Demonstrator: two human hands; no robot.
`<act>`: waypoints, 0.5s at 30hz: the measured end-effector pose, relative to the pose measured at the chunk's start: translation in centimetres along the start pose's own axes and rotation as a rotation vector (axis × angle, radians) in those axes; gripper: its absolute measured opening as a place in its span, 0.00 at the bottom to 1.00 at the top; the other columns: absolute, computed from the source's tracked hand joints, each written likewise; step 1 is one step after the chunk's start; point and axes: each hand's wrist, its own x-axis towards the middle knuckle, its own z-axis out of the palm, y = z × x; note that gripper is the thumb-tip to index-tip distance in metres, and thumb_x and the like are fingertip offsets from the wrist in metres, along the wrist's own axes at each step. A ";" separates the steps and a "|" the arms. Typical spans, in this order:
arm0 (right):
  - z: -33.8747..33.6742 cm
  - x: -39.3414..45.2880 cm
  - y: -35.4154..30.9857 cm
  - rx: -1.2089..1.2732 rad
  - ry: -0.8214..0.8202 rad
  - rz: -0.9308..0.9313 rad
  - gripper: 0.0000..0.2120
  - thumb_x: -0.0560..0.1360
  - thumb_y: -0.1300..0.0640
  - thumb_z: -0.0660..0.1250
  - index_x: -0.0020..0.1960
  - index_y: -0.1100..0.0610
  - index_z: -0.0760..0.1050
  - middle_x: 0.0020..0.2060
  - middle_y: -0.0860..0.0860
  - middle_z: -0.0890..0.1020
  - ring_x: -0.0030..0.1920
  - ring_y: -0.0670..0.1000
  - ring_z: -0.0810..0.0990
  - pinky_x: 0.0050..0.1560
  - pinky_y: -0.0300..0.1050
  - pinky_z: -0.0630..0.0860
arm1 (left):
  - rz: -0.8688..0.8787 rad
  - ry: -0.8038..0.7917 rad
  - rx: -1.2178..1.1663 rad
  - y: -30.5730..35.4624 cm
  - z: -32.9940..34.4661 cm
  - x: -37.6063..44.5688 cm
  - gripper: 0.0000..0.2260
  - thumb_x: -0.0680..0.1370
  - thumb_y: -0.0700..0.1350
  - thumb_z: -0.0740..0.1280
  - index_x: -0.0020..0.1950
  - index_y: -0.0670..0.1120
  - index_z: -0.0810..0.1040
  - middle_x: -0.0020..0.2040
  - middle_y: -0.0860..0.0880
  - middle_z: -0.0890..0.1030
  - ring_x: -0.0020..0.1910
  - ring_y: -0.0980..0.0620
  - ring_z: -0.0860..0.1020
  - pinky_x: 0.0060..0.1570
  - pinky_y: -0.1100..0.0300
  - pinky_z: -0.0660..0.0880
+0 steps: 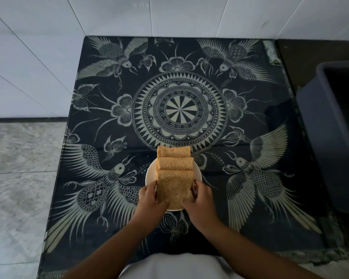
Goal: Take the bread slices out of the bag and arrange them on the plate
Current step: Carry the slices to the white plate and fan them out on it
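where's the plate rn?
Head view: the white plate sits low-centre on the dark patterned tablecloth, just below its central medallion, mostly hidden under three overlapping bread slices. The left hand and right hand grip the nearest slice.

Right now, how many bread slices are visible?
3, overlapping in a row on the plate: far slice, middle slice, near slice held by both hands. More may hide underneath.

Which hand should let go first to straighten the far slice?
Probably the right hand: the far slice juts past the plate toward that side. The left hand can steady the near slice.
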 end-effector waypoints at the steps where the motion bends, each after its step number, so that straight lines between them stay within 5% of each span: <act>1: 0.0 -0.1 0.1 -0.005 -0.006 -0.002 0.30 0.70 0.57 0.71 0.70 0.53 0.66 0.59 0.49 0.65 0.59 0.49 0.72 0.56 0.43 0.71 | -0.001 -0.004 0.000 0.0 0.1 0.0 0.30 0.74 0.44 0.69 0.74 0.49 0.61 0.62 0.49 0.64 0.55 0.55 0.70 0.54 0.54 0.77; 6: -0.1 -0.1 0.1 -0.029 -0.027 -0.006 0.28 0.71 0.58 0.71 0.69 0.54 0.68 0.58 0.49 0.65 0.60 0.51 0.72 0.60 0.46 0.72 | 0.001 0.027 0.010 -0.1 0.2 0.0 0.31 0.74 0.43 0.69 0.75 0.48 0.60 0.62 0.49 0.64 0.58 0.53 0.67 0.53 0.55 0.74; 10: -0.6 0.3 -0.3 0.001 -0.029 0.003 0.32 0.71 0.55 0.71 0.73 0.55 0.65 0.63 0.51 0.68 0.61 0.49 0.71 0.61 0.48 0.72 | 0.008 0.105 -0.036 -0.4 -0.4 -0.2 0.32 0.76 0.45 0.70 0.76 0.45 0.58 0.72 0.46 0.64 0.67 0.49 0.65 0.64 0.50 0.69; 13: -1.0 0.7 -0.8 0.080 -0.054 -0.001 0.29 0.69 0.53 0.69 0.69 0.53 0.70 0.62 0.51 0.76 0.60 0.50 0.76 0.60 0.56 0.76 | -0.003 0.098 -0.056 -0.7 -0.8 0.0 0.31 0.76 0.45 0.69 0.76 0.47 0.59 0.72 0.46 0.67 0.68 0.46 0.69 0.66 0.45 0.69; 15: -1.1 0.8 -1.1 0.131 -0.089 -0.015 0.23 0.69 0.52 0.69 0.64 0.48 0.72 0.56 0.47 0.81 0.56 0.48 0.79 0.57 0.56 0.78 | -0.021 0.014 -0.268 -0.6 -1.1 -0.2 0.29 0.77 0.43 0.68 0.76 0.51 0.60 0.70 0.48 0.71 0.65 0.48 0.73 0.61 0.47 0.75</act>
